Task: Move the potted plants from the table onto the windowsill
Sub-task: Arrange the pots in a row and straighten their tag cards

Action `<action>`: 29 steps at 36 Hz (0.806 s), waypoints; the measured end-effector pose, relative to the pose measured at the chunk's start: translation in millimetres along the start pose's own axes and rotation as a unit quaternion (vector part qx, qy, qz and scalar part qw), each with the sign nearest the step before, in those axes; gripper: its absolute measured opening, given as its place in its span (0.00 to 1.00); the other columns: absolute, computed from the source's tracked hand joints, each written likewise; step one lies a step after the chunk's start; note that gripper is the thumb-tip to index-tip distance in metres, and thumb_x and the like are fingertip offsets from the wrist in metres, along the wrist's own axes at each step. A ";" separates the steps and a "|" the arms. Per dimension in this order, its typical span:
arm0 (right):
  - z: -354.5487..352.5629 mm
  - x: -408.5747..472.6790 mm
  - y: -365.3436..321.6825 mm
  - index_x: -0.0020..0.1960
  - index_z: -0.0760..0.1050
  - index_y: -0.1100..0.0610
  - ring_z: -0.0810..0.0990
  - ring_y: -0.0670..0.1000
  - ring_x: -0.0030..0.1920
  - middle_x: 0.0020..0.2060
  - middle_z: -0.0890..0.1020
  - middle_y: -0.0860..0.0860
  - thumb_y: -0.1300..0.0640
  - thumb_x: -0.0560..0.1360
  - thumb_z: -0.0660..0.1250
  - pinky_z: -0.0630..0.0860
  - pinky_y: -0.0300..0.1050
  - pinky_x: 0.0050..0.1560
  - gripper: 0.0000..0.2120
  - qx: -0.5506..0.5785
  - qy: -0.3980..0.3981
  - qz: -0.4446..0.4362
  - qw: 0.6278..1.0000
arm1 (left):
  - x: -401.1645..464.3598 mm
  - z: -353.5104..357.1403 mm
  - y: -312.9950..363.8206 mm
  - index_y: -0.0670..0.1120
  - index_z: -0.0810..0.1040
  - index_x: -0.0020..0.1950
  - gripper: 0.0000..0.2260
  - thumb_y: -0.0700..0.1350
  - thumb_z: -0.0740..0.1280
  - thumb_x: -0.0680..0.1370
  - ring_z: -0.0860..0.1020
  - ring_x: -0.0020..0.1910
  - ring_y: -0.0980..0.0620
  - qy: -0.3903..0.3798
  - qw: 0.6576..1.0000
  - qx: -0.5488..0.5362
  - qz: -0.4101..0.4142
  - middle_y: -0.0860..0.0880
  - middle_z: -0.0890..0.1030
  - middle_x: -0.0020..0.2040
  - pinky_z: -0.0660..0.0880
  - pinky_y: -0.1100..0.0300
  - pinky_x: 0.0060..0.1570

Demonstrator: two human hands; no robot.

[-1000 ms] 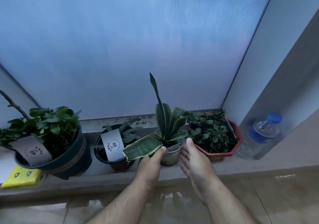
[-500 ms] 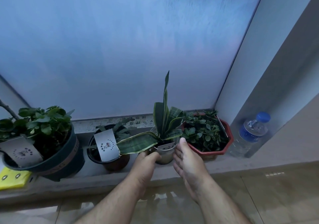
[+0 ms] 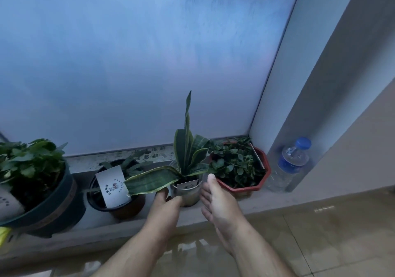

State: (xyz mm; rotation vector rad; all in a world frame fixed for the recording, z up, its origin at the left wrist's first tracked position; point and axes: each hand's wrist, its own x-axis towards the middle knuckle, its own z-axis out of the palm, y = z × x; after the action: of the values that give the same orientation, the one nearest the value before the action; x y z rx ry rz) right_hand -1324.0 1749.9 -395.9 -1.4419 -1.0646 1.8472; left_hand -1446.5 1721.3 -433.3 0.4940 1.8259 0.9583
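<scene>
A snake plant in a small silvery pot (image 3: 189,196) stands on the grey windowsill (image 3: 193,219), between a dark pot with a white card (image 3: 119,207) and a red octagonal pot (image 3: 243,188) of small-leaved greens. My left hand (image 3: 164,210) grips the silvery pot's left side, thumb on its front. My right hand (image 3: 215,202) is beside the pot's right side with fingers spread flat; I cannot tell whether it touches. A large dark green pot (image 3: 53,204) of leafy plant sits at the far left.
A frosted window pane (image 3: 149,73) rises right behind the pots. A clear water bottle with a blue cap (image 3: 292,163) stands in the sill's right corner against the wall. A yellow item (image 3: 3,236) shows at the left edge. Glossy beige tiles (image 3: 310,234) lie below the sill.
The snake plant pot has settled lower and slightly further back on the sill. My right hand has opened away from its side while my left hand keeps its grip.
</scene>
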 end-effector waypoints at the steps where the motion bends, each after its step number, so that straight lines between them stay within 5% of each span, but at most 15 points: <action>1: -4.8 0.3 2.9 0.66 0.79 0.51 0.78 0.50 0.65 0.65 0.82 0.51 0.30 0.76 0.56 0.71 0.54 0.70 0.32 -0.024 0.002 -0.030 0.999 | -2.8 2.2 -2.1 0.45 0.69 0.73 0.23 0.40 0.65 0.78 0.76 0.60 0.45 0.009 1.000 0.000 -0.006 0.47 0.77 0.61 0.74 0.49 0.62; 2: -10.1 -2.4 1.0 0.58 0.61 0.48 0.82 0.48 0.53 0.65 0.74 0.51 0.28 0.72 0.57 0.75 0.55 0.59 0.27 -0.051 0.001 -0.061 0.997 | -5.9 6.4 -4.8 0.44 0.70 0.71 0.21 0.39 0.65 0.78 0.77 0.55 0.46 0.008 1.000 0.003 -0.009 0.46 0.78 0.57 0.75 0.51 0.57; 3: -15.5 -6.6 -4.3 0.34 0.66 0.45 0.79 0.48 0.39 0.38 0.66 0.41 0.28 0.70 0.58 0.72 0.54 0.47 0.21 -0.081 0.000 -0.075 0.994 | -10.8 11.5 -7.3 0.44 0.72 0.67 0.17 0.38 0.65 0.77 0.78 0.50 0.48 0.001 1.000 0.006 -0.011 0.46 0.79 0.53 0.75 0.52 0.51; 4: -19.0 -11.5 -11.1 0.32 0.66 0.49 0.75 0.48 0.33 0.30 0.75 0.47 0.30 0.71 0.60 0.69 0.54 0.41 0.24 -0.111 0.008 -0.083 0.990 | -14.7 15.4 -10.9 0.44 0.72 0.68 0.19 0.38 0.65 0.77 0.79 0.49 0.47 -0.009 1.000 0.015 -0.016 0.46 0.80 0.53 0.76 0.52 0.50; 5: -26.4 -14.6 -18.6 0.32 0.70 0.54 0.77 0.50 0.32 0.29 0.73 0.48 0.33 0.74 0.62 0.70 0.54 0.39 0.25 -0.126 0.039 -0.094 0.987 | -18.5 21.9 -13.8 0.46 0.71 0.71 0.22 0.39 0.66 0.76 0.80 0.53 0.46 -0.025 0.999 0.024 -0.016 0.46 0.80 0.58 0.78 0.51 0.55; 7: -44.4 -20.3 -35.1 0.39 0.79 0.61 0.85 0.55 0.36 0.33 0.85 0.55 0.41 0.79 0.66 0.80 0.54 0.40 0.23 -0.110 0.121 -0.120 0.979 | -26.6 32.3 -14.9 0.48 0.69 0.75 0.26 0.41 0.68 0.76 0.79 0.62 0.48 -0.056 0.998 0.028 0.000 0.48 0.78 0.66 0.75 0.46 0.66; 11: -92.1 -14.9 -36.4 0.38 0.80 0.57 0.82 0.56 0.33 0.29 0.84 0.54 0.45 0.77 0.67 0.82 0.60 0.43 0.18 -0.101 0.313 -0.146 0.933 | -41.9 51.1 -0.9 0.53 0.68 0.75 0.24 0.46 0.68 0.80 0.75 0.67 0.54 -0.104 0.993 0.018 0.050 0.55 0.75 0.69 0.72 0.47 0.71; 13: -107.9 -4.4 -23.6 0.38 0.79 0.57 0.81 0.57 0.35 0.31 0.83 0.54 0.46 0.75 0.68 0.82 0.65 0.46 0.15 -0.088 0.348 -0.116 0.926 | -48.5 59.4 9.7 0.53 0.67 0.75 0.22 0.45 0.66 0.82 0.75 0.64 0.57 -0.117 0.991 0.004 0.070 0.58 0.75 0.65 0.70 0.53 0.72; 16: -118.3 9.1 -7.6 0.38 0.77 0.55 0.79 0.54 0.33 0.33 0.81 0.55 0.51 0.77 0.69 0.82 0.61 0.44 0.11 -0.062 0.325 -0.064 0.942 | -49.2 72.5 20.2 0.56 0.70 0.68 0.16 0.41 0.64 0.83 0.75 0.53 0.67 -0.130 0.988 -0.038 0.080 0.65 0.76 0.53 0.71 0.60 0.65; 21: -115.7 26.0 1.3 0.47 0.80 0.57 0.82 0.51 0.41 0.41 0.84 0.55 0.59 0.80 0.68 0.85 0.52 0.46 0.04 0.055 0.267 -0.034 0.961 | -44.4 84.9 23.5 0.55 0.74 0.66 0.17 0.36 0.61 0.83 0.77 0.53 0.67 -0.117 0.984 -0.094 0.094 0.63 0.80 0.54 0.72 0.61 0.62; 25: -114.7 35.6 7.9 0.50 0.81 0.61 0.80 0.50 0.35 0.36 0.82 0.55 0.61 0.80 0.69 0.84 0.48 0.42 0.04 0.114 0.268 -0.021 0.956 | -47.6 89.1 21.8 0.56 0.68 0.70 0.23 0.33 0.60 0.82 0.76 0.51 0.74 -0.119 0.985 -0.074 0.100 0.64 0.79 0.57 0.72 0.79 0.46; 29: -112.6 37.5 10.3 0.44 0.79 0.62 0.78 0.49 0.27 0.27 0.78 0.53 0.61 0.78 0.70 0.82 0.45 0.36 0.06 0.146 0.247 0.001 0.958 | -42.8 86.7 19.3 0.55 0.65 0.74 0.27 0.29 0.58 0.81 0.77 0.45 0.80 -0.132 0.982 -0.065 0.116 0.62 0.79 0.57 0.71 0.83 0.42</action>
State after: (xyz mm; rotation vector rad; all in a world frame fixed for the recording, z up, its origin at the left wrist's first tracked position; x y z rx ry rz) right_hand -1225.0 1802.6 -436.0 -1.5990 -0.5200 1.4522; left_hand -1351.7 1737.6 -411.8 0.7293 1.4792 1.1045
